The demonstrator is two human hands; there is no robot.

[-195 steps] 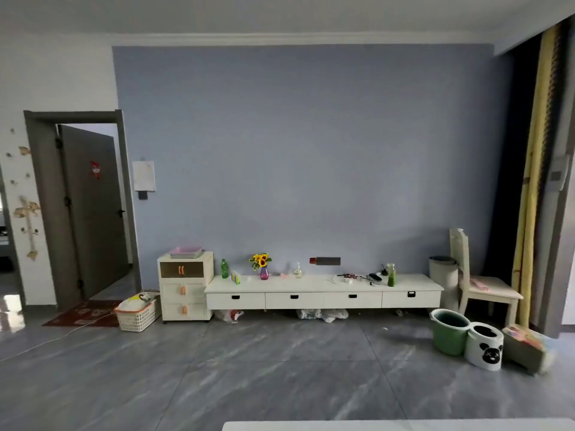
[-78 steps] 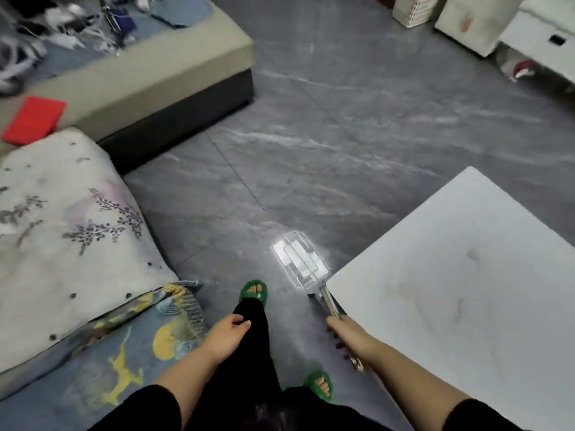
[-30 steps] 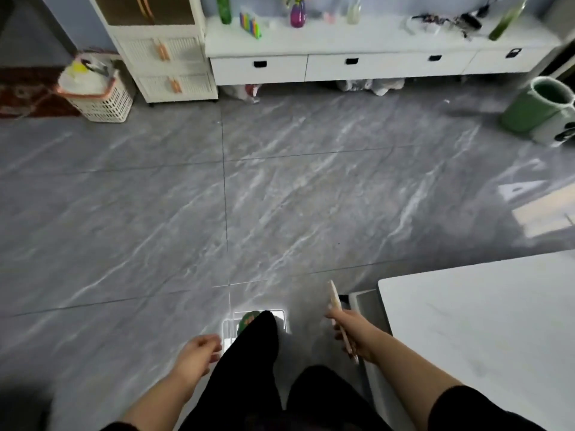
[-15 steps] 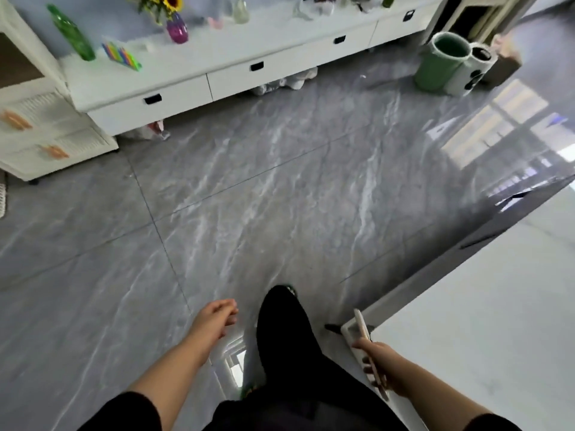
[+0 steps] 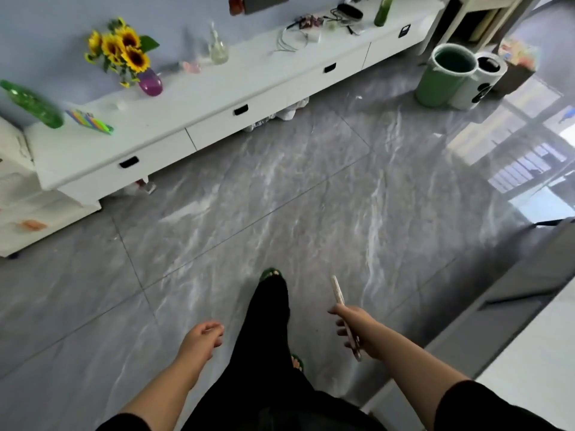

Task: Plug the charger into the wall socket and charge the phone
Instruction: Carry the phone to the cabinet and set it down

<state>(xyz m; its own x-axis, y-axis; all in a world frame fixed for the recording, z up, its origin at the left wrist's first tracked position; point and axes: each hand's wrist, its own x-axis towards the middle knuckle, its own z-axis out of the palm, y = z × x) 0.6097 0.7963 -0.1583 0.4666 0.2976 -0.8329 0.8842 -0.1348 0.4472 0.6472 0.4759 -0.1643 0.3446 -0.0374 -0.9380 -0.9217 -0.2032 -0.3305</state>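
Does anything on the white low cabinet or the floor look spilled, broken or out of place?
Nothing looks spilled or broken. Only mild untidiness: cables lie loose on the white low cabinet, and crumpled bags are pushed under it.

You can count one long white low cabinet (image 5: 193, 98) with four black-handled drawers along its front edge, and on its top one purple vase of sunflowers (image 5: 150, 82), one clear glass bottle (image 5: 217, 48), and two green bottles, one (image 5: 31, 105) at the left end and one (image 5: 382, 9) near the right end. On the grey marbled tile floor (image 5: 280, 213) off the cabinet's right end stand two round bins, one green (image 5: 441, 77) and one white (image 5: 479, 82), touching. You have two bare hands in view, the left (image 5: 202, 339) empty and the right (image 5: 357, 328) closed around one thin phone (image 5: 337, 290), plus two green slippers (image 5: 271, 274).
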